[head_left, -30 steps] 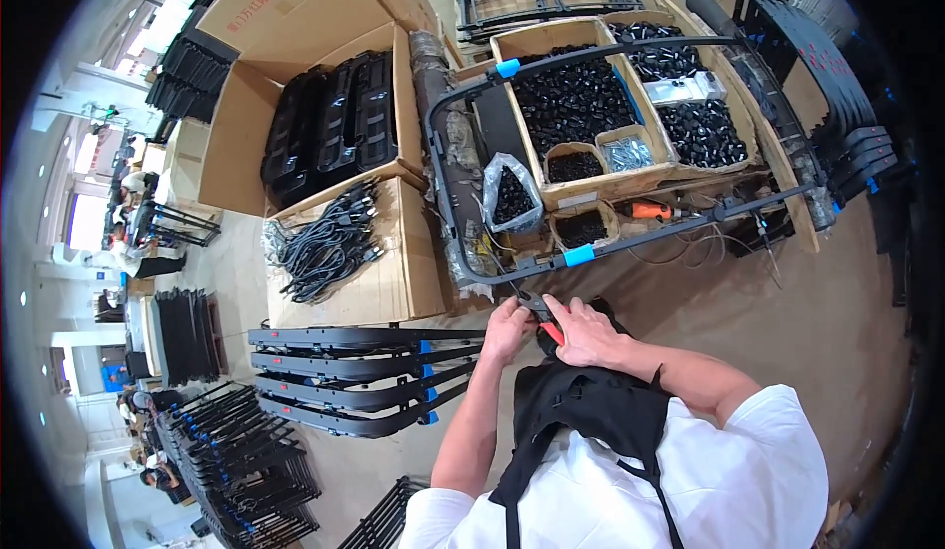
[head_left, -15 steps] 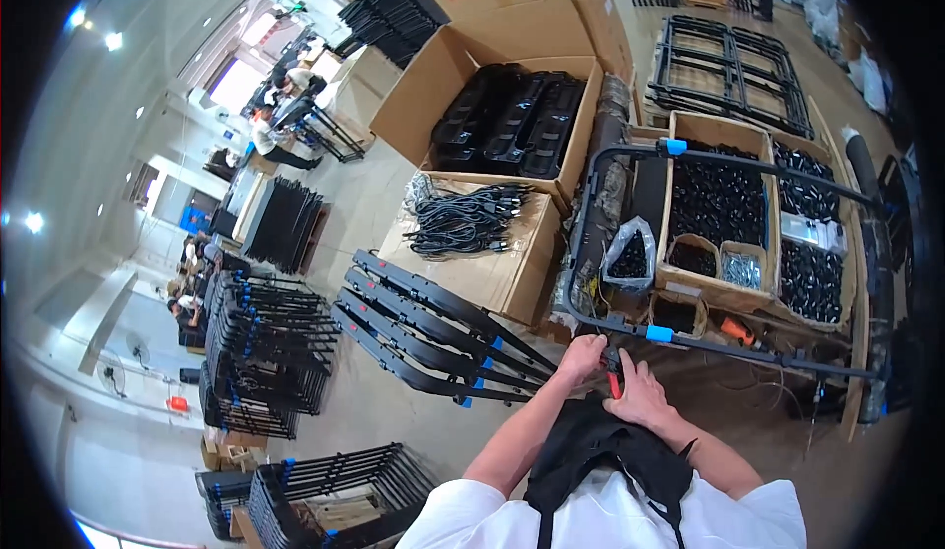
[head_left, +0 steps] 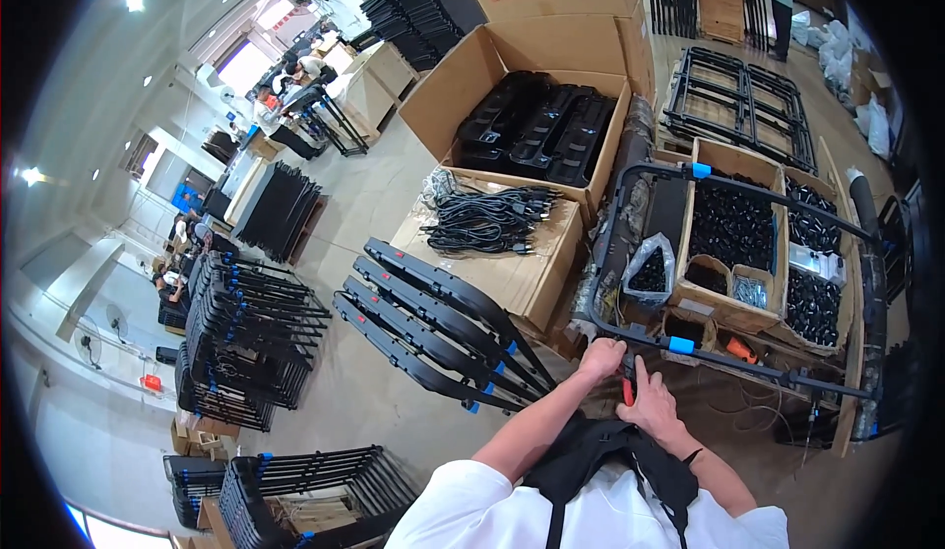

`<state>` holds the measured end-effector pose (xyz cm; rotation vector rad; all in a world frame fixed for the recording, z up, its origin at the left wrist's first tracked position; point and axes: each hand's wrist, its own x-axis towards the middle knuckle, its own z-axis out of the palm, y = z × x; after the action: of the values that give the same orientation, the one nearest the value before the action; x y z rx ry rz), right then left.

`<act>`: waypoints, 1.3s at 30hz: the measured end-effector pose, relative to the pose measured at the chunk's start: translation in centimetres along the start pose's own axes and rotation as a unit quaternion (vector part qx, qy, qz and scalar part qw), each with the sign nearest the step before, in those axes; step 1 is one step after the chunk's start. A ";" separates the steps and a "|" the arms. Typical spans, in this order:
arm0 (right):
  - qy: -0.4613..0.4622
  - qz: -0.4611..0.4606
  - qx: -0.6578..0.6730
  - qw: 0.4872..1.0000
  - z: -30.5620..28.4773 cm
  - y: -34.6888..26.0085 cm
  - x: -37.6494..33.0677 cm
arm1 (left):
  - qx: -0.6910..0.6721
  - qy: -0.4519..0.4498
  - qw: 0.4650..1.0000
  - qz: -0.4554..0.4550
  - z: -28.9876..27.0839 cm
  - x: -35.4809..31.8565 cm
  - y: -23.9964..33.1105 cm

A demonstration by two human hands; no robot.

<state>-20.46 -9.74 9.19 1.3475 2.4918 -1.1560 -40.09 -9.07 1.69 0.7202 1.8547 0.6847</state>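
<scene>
A black tubular frame (head_left: 740, 362) with blue bands lies across the workbench in front of me. At its near left corner is my left hand (head_left: 602, 357), fingers closed against the rail; what they pinch is hidden. Just to the right, my right hand (head_left: 652, 406) is closed around red-handled pliers (head_left: 629, 390), with some fingers raised. The dark head of the pliers points up toward the rail, close to my left fingertips. Its jaws are too small to make out.
Behind the frame stand wooden bins (head_left: 689, 298) of small black parts and screws, plus a plastic bag (head_left: 650, 269). Left are curved black frames (head_left: 423, 303), a carton with black cables (head_left: 487, 219) and an open carton (head_left: 551, 37) of black housings. An orange tool (head_left: 738, 349) lies below the frame.
The view has shifted, so the bench and cartons sit farther right and lower. Both hands remain at the frame's corner, the pliers still in the right one. A standing person now shows at upper right.
</scene>
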 end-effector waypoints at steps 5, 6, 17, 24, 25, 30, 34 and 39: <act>0.029 0.067 -0.003 0.997 1.8 -1.9 0.3 | 0.082 0.011 0.996 0.039 -0.5 0.0 1.1; 0.035 0.081 -0.004 0.996 2.0 -2.6 0.3 | 0.111 0.027 0.992 0.046 -1.1 -0.4 1.4; 0.095 0.143 -0.012 0.985 4.5 -7.4 0.6 | 0.192 -0.082 0.964 0.162 -2.6 5.7 -3.0; 0.154 0.153 0.049 0.975 5.4 -8.6 0.5 | 0.286 -0.161 0.924 0.197 -6.7 5.2 0.0; 0.166 0.189 0.060 0.966 5.6 -7.6 -0.2 | 0.282 -0.211 0.921 0.169 -7.2 3.3 3.5; 0.164 0.175 0.022 0.970 5.8 -8.7 0.0 | 0.371 0.011 0.869 0.328 -10.7 2.6 10.5; 0.170 0.182 0.011 0.968 6.0 -9.7 0.2 | 0.565 0.027 0.729 0.385 -9.0 5.9 8.7; 0.199 0.185 -0.010 0.962 6.8 -10.1 0.3 | 0.464 -0.062 0.782 0.412 -7.1 7.0 7.2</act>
<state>-29.93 -17.26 10.09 2.1030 2.3128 -0.8433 -47.74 -0.09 5.26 2.2458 1.6294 0.1455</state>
